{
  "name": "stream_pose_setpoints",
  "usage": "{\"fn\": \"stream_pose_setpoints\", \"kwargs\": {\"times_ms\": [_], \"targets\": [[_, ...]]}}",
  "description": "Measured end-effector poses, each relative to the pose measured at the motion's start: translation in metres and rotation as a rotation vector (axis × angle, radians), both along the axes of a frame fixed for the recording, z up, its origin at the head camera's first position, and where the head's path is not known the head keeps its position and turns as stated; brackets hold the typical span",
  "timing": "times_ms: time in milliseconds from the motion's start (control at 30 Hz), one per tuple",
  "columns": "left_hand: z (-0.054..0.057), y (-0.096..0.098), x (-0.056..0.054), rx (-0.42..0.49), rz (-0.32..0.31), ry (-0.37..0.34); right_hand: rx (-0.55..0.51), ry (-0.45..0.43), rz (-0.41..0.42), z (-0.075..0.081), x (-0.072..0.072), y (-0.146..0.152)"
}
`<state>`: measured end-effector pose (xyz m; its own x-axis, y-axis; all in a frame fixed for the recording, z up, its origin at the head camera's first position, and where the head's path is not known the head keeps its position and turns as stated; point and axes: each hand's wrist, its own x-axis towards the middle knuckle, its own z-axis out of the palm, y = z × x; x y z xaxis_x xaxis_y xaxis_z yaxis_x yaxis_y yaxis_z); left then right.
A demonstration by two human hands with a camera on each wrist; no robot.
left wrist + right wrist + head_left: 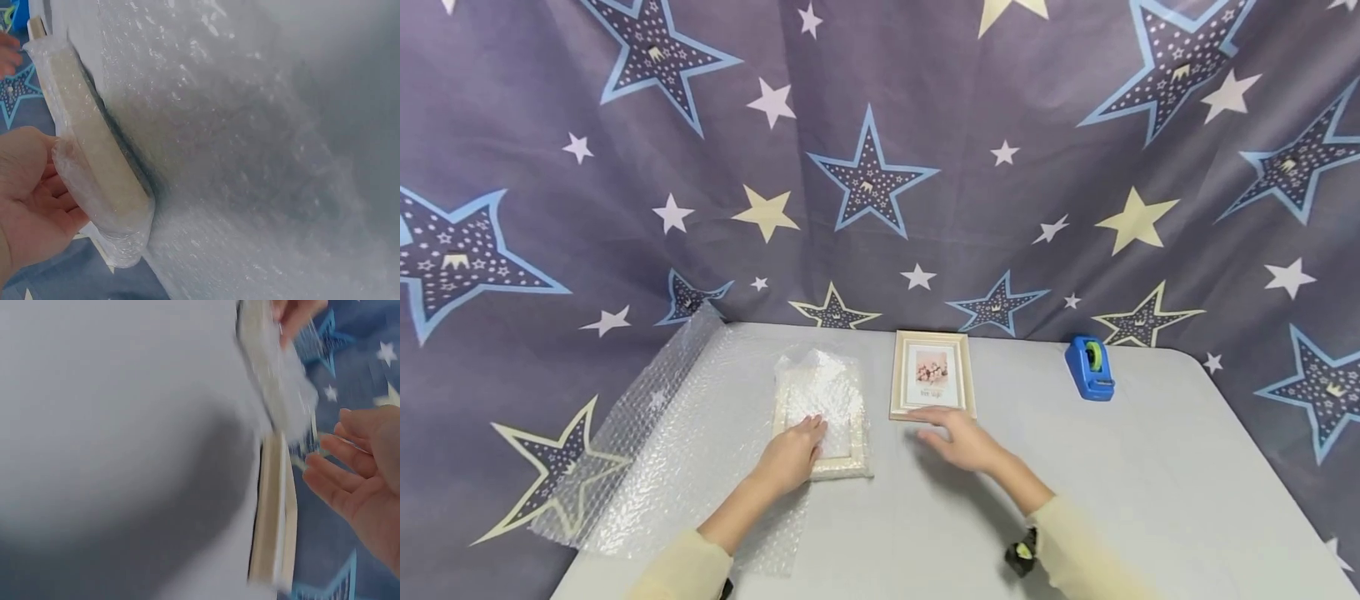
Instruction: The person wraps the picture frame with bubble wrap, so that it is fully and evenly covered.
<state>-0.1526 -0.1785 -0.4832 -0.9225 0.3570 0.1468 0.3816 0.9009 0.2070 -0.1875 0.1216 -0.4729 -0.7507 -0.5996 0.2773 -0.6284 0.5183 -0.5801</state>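
A light wooden picture frame in bubble wrap (838, 465) lies on the table, and my left hand (792, 457) rests on top of it with its fingers extended. In the left wrist view the fingers of that hand (34, 194) lie against the wrapped face. To its right lies a bare picture frame (932, 371) with a pink flower print. Over the lower edge of this bare frame hovers my right hand (964, 442), fingers loosely spread and holding nothing. The right wrist view shows that hand (369, 475) beside the bare frame (272, 519).
A large bubble wrap sheet (692, 450) spreads over the left of the table, its far-left part hanging past the edge. A blue tape dispenser (1088, 371) with green tape stands at the back right. Behind the white table (1120, 483) hangs a star-patterned curtain (925, 108).
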Motion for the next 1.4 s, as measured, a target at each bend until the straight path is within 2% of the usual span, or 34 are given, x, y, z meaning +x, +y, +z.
{"fn": "stream_pose_setpoints", "kwargs": {"times_ms": [167,267,400,533,633,733,867,1000,1233,1400], "targets": [[-0.001,-0.002,-0.001,-0.004,-0.006,0.037,-0.073,0.025,-0.196,-0.006,-0.004,0.066],[0.001,-0.004,-0.002,-0.006,-0.012,0.062,-0.088,0.057,-0.335,-0.004,-0.013,0.103],[0.005,-0.005,-0.002,-0.008,-0.002,0.056,-0.106,0.093,-0.548,0.000,-0.026,0.149],[0.005,-0.005,0.000,-0.013,0.004,0.038,-0.059,0.087,-0.753,0.006,-0.036,0.188],[0.004,-0.004,0.000,-0.016,0.012,0.034,0.017,0.051,-0.858,0.010,-0.045,0.212],[0.003,-0.003,0.000,-0.012,0.020,0.035,0.090,-0.049,-0.905,0.009,-0.054,0.229],[0.002,-0.002,-0.001,-0.004,0.026,0.020,0.198,-0.213,-0.922,0.005,-0.060,0.244],[0.000,-0.001,-0.001,0.002,0.021,0.018,0.229,-0.300,-0.949,0.000,-0.063,0.249],[-0.005,-0.001,0.001,0.025,0.018,0.029,0.213,-0.317,-0.988,-0.006,-0.067,0.250],[-0.007,-0.002,0.000,0.012,0.038,0.023,0.186,-0.285,-1.006,-0.008,-0.073,0.245]]}}
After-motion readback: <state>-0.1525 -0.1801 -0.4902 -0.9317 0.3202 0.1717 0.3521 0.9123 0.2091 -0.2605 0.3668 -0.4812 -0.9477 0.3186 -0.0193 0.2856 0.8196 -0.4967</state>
